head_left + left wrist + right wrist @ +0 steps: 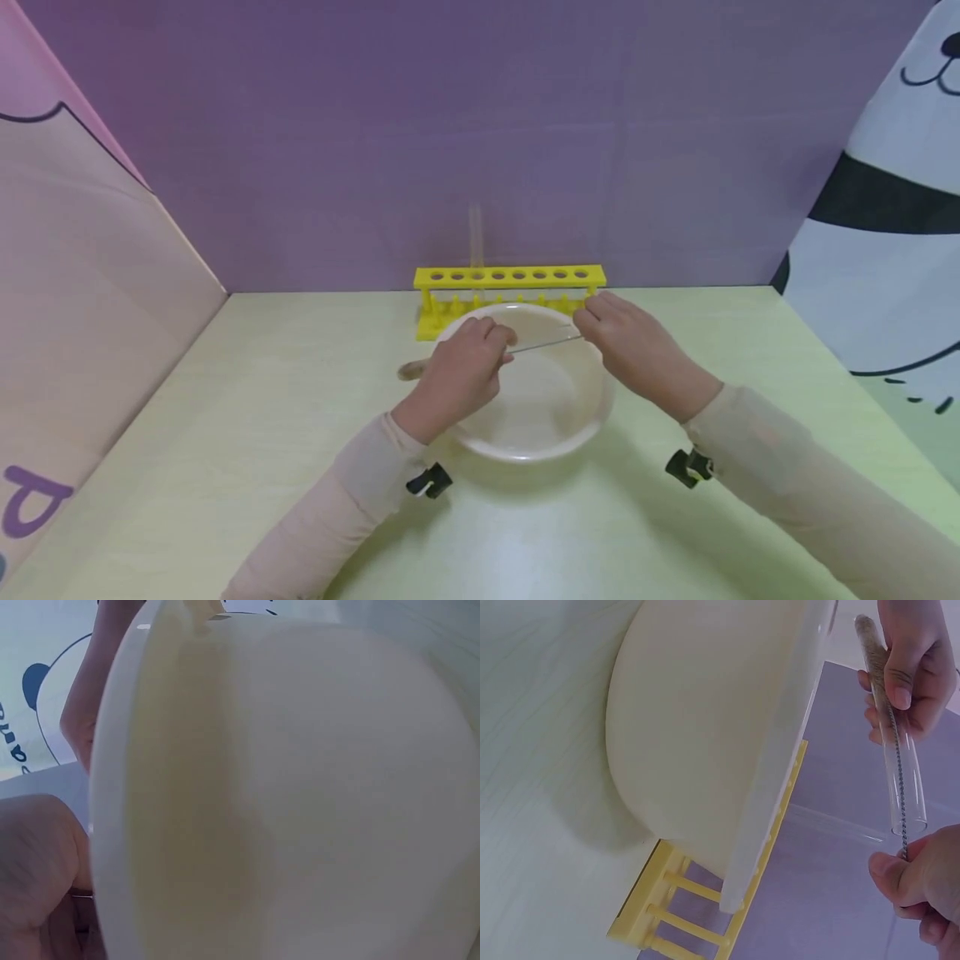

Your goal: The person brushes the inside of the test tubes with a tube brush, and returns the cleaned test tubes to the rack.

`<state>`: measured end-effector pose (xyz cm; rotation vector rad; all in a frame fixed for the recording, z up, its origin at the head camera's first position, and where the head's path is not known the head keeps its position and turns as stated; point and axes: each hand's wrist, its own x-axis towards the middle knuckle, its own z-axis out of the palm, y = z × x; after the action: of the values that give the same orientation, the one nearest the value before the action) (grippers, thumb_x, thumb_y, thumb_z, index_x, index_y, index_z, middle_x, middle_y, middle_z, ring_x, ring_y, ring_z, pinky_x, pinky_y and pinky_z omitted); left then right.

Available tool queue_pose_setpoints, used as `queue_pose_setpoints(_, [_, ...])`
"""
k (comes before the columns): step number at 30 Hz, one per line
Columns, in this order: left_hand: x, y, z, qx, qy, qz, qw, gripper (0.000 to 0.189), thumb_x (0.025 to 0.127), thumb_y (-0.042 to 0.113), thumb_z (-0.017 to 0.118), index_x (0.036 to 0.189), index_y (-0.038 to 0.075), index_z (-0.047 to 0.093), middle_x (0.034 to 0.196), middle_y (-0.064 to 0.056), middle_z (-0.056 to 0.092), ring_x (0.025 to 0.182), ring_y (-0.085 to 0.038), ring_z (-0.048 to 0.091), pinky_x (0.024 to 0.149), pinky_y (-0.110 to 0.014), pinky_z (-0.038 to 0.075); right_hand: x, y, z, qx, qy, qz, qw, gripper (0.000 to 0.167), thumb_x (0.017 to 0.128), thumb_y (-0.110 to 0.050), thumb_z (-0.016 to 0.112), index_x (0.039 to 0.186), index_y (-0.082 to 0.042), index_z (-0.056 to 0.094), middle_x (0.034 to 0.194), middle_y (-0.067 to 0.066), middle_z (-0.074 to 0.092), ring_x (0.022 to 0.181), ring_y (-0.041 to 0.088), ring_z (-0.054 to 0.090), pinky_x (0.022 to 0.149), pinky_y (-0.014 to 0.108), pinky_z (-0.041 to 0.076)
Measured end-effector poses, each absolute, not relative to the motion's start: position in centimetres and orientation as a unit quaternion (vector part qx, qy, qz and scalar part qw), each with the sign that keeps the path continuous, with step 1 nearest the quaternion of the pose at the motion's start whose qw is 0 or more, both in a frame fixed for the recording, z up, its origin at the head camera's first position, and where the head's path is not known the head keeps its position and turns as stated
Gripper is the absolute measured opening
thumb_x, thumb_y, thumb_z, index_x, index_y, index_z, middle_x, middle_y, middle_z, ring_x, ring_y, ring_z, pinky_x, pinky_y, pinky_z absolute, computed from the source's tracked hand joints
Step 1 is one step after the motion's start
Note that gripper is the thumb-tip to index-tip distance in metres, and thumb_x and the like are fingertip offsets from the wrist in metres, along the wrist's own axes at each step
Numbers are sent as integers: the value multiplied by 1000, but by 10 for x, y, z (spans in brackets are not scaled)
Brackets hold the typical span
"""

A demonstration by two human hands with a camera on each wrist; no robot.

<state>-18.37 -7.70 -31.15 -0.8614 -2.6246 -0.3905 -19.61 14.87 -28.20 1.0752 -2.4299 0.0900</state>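
Over a white bowl (525,456), my left hand (463,367) grips a clear glass test tube (917,784), which lies nearly level. Inside the tube is a test tube brush; its tan bristles (868,637) reach the closed end, which sticks out left of that hand. My right hand (633,346) pinches the brush's twisted wire handle (898,761) just beyond the tube's open mouth. In the left wrist view the bowl (337,787) fills most of the picture, with the left hand (37,862) partly seen at the edge.
Behind the bowl stands a yellow test tube rack (510,278) with one clear tube (476,233) upright in it. A purple backdrop (450,125) rises at the table's far edge. Printed panels flank the pale table (300,417).
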Motion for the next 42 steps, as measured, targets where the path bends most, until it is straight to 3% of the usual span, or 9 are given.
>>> queue_pose_setpoints(7, [-190, -79, -311, -302, -933, -163, 106, 15, 93, 11, 57, 107, 8, 63, 97, -2, 66, 85, -18, 56, 70, -29, 49, -199, 152, -282, 401, -886, 43, 228, 24, 73, 21, 59, 78, -1, 53, 73, 7, 47, 71, 22, 43, 59, 30, 40])
queue_pose_setpoints(15, [-193, -84, -306, -321, -924, -198, 55, 17, 97, 11, 49, 107, 5, 63, 92, -5, 67, 80, -17, 59, 77, -30, 50, -201, 157, -282, 419, -866, 54, 268, 29, 67, 26, 53, 73, -2, 49, 70, 6, 41, 67, 21, 39, 57, 29, 37])
queue_pose_setpoints(25, [-200, -94, -303, -337, -896, -285, -44, 22, 101, 16, 42, 106, 5, 61, 79, -1, 58, 74, -14, 52, 75, -29, 46, -203, 164, -284, 443, -846, 46, 293, 30, 66, 28, 49, 74, -1, 46, 70, 7, 40, 66, 21, 39, 57, 30, 36])
queue_pose_setpoints(31, [-201, -97, -301, -336, -881, -321, -83, 24, 102, 15, 40, 107, 4, 60, 81, -7, 58, 75, -15, 50, 74, -29, 44, -203, 167, -283, 448, -841, 36, 300, 31, 65, 29, 47, 75, 0, 46, 71, 8, 42, 66, 22, 40, 57, 30, 37])
queue_pose_setpoints(40, [-200, -105, -298, -335, -854, -369, -149, 28, 103, 14, 36, 108, 1, 60, 83, -12, 56, 82, -28, 52, 73, -31, 42, -203, 171, -285, 465, -828, 36, 311, 32, 63, 29, 49, 78, 0, 49, 73, 9, 45, 66, 21, 41, 56, 30, 39])
queue_pose_setpoints(42, [-200, -107, -298, -337, -852, -369, -155, 28, 103, 14, 36, 108, 0, 59, 82, -10, 55, 81, -26, 51, 72, -30, 41, -203, 172, -287, 470, -824, 37, 315, 32, 63, 29, 48, 77, 0, 49, 72, 9, 45, 65, 21, 41, 55, 30, 39])
